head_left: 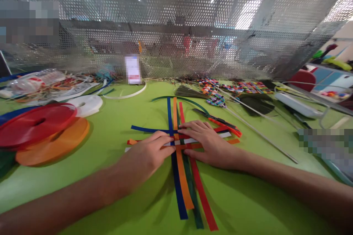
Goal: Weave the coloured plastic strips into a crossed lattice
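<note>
Flat coloured strips cross in a small weave on the green table. Lengthwise run a blue strip, an orange strip, a dark green strip and a red strip. Crosswise lie blue, red, white and orange strips, partly covered by my hands. My left hand holds the left side of the crossing, thumb and fingers drawn together on the crosswise strips. My right hand rests on the right side, its fingers stretched out over the strips and its thumb apart.
Orange-handled scissors lie beyond my right hand. Rolls of strip stand left, including a red roll, an orange roll and a white roll. A phone leans against a perforated metal screen; woven pieces lie at the back.
</note>
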Tool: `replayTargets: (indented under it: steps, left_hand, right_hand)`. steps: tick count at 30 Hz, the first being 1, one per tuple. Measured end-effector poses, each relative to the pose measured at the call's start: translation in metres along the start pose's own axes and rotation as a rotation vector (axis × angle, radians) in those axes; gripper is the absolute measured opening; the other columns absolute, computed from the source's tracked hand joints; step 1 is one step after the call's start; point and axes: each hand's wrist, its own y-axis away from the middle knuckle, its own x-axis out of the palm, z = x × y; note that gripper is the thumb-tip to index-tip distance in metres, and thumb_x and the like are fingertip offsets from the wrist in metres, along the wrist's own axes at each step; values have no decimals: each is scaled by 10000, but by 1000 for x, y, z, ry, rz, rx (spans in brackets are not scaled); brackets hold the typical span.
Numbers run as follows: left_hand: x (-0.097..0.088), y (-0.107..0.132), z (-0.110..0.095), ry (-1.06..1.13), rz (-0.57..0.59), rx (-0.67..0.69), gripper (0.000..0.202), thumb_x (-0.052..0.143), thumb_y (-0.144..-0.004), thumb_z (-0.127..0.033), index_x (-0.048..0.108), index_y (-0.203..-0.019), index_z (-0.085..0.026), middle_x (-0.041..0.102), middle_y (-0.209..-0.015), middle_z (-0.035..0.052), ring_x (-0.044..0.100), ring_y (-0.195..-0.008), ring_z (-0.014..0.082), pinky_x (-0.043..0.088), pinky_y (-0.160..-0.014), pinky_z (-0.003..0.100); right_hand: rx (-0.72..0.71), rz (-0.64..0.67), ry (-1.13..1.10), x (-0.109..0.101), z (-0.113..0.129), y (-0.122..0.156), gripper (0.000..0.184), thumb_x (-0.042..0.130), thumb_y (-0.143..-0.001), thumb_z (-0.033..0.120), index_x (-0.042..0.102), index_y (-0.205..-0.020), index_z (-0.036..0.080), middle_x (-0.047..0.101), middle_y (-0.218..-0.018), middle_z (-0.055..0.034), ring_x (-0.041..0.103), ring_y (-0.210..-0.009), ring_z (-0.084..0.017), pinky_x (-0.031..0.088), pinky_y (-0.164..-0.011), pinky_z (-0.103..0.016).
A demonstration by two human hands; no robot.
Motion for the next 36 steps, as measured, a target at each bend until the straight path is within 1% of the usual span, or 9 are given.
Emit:
replayTargets:
  steps: [4,8,11,13,15,20,25,31,36]
  left_hand:
    - [1,0,1,-26,26,-9,341,492,-922,7,665,-1165,-156,680,-1151,99,635,-1089,247,613,-889,393]
    - [1,0,1,-5,1,-2,364,478,-905,31,659,-1172,-138,680,-1156,107,623,-1118,259,604,-919,411]
    - [1,-1,1,16,-26,-20,285,512,-928,-6,675,-1129,-127,691,-1140,101,628,-1100,249,601,-929,392]
    - [1,-1,1,30,-37,-41,224,536,-952,-44,683,-1103,-119,695,-1150,101,633,-1093,235,594,-945,383]
    - [1,-1,1,42,-47,-61,187,548,-974,-85,689,-1093,-116,697,-1162,103,634,-1100,229,583,-967,388]
    - [3,-2,1,82,-42,-95,163,590,-979,-139,702,-1097,-120,698,-1160,99,631,-1094,244,578,-962,406]
    - [4,-2,3,112,-26,-116,175,580,-990,-157,713,-1103,-140,689,-1178,97,623,-1099,239,577,-947,385]
    - [4,0,7,167,21,-139,194,590,-981,-154,732,-1112,-173,683,-1207,93,609,-1132,247,555,-974,416]
    - [3,-1,9,176,25,-125,181,610,-969,-142,730,-1099,-182,698,-1218,79,614,-1137,243,538,-988,420]
  right_hand:
    - [8,19,0,-1,1,1,510,653,-925,347,553,-1404,201,595,-1393,-145,523,-1291,-322,428,-1088,-589]
    - [49,12,-57,1,-2,3,607,657,-924,378,466,-1465,181,526,-1471,-161,455,-1375,-321,383,-1138,-603]
    - [88,-12,-130,3,-7,5,619,658,-916,341,440,-1472,176,466,-1513,-174,416,-1415,-308,383,-1156,-580]
    - [91,-19,-154,3,-9,6,594,644,-911,278,444,-1463,191,481,-1493,-165,436,-1403,-299,391,-1155,-572]
    - [80,-21,-148,3,-10,7,576,633,-906,249,454,-1452,201,502,-1470,-159,449,-1391,-301,397,-1151,-576]
    - [68,-26,-99,3,-9,5,575,656,-908,298,465,-1442,204,529,-1453,-157,457,-1369,-316,399,-1138,-594]
    - [70,-10,-66,6,-11,2,596,692,-895,371,493,-1431,203,555,-1429,-150,476,-1345,-319,410,-1131,-576]
    - [56,8,-15,7,-11,0,584,667,-926,406,500,-1435,174,558,-1435,-157,479,-1339,-324,411,-1124,-568]
    - [46,3,10,8,-12,0,613,675,-919,433,500,-1437,156,570,-1421,-161,485,-1335,-329,408,-1129,-565]
